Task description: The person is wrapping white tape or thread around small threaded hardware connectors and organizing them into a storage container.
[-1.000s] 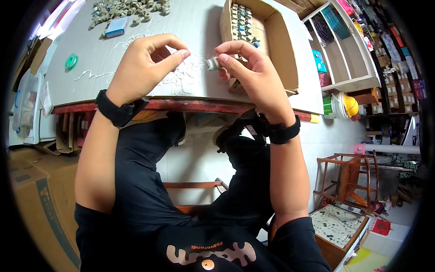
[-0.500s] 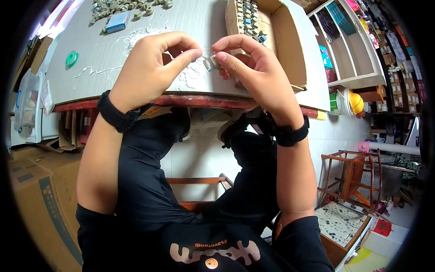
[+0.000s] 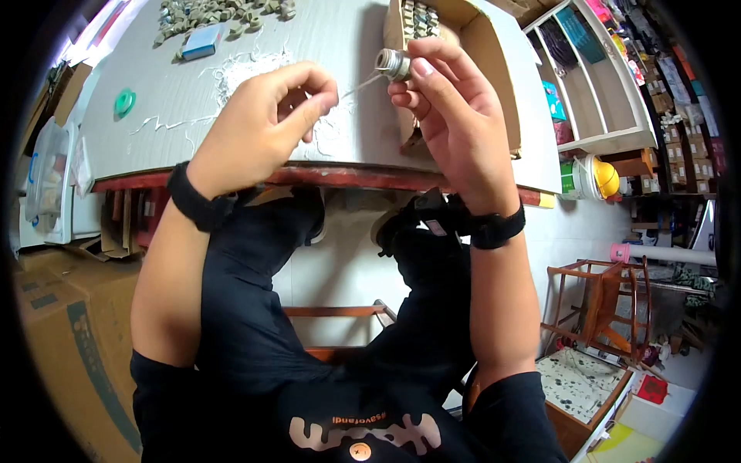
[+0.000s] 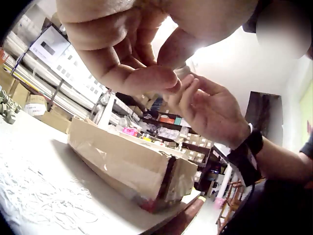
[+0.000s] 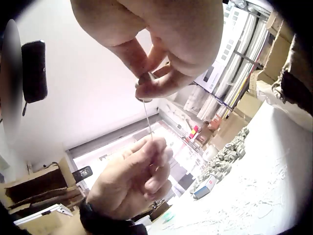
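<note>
My right hand (image 3: pixel 461 116) pinches a threaded metal pipe fitting (image 3: pixel 394 65) between thumb and fingers, its open threaded end facing left. From the fitting a thin white strand (image 3: pixel 363 86) runs down to my left hand (image 3: pixel 258 119), whose thumb and forefinger pinch its other end. In the right wrist view the strand (image 5: pixel 147 117) looks straight and taut between both hands. Both hands are above the table (image 3: pixel 166 85), the right one overlapping the near side of an open cardboard box (image 3: pixel 498 85). Fingers partly cover the fitting in both wrist views.
Rows of similar fittings (image 3: pixel 421 19) stand inside the cardboard box. A heap of fittings (image 3: pixel 224 15) lies at the table's far left, by a small blue-and-white box (image 3: pixel 202 42). White string scraps (image 3: pixel 243 73) are scattered mid-table; a green ring (image 3: pixel 124 103) lies at left.
My right hand has moved up and away from the left with the fitting, which now tilts up. A white strand now shows stretched between the hands; the left hand stays nearly in place.
</note>
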Tool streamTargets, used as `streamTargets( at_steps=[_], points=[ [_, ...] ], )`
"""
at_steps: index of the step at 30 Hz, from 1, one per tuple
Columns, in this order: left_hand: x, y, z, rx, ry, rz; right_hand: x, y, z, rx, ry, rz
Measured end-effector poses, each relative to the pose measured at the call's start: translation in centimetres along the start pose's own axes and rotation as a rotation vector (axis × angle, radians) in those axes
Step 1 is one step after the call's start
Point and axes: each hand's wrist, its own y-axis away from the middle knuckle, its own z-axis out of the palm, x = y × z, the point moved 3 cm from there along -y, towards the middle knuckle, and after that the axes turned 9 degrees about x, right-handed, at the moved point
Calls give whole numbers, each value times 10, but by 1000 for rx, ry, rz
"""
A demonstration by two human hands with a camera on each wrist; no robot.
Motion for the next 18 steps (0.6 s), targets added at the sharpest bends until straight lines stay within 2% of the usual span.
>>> streamTargets(
  at_steps=[5, 11, 14, 15, 18],
  points=[
    [12, 4, -2, -8, 213, -61, 6, -9, -5, 98, 308, -168],
    [-3, -5, -5, 118, 368, 1, 7, -5, 6, 79, 266, -84],
    [3, -6, 8, 37, 203, -64, 10, -6, 10, 53, 234, -86],
    [2, -9, 8, -17, 207, -137, 10, -7, 11, 40, 234, -98],
    [6, -10, 7, 65, 86, -17, 7, -6, 15, 6, 324, -132]
  ],
)
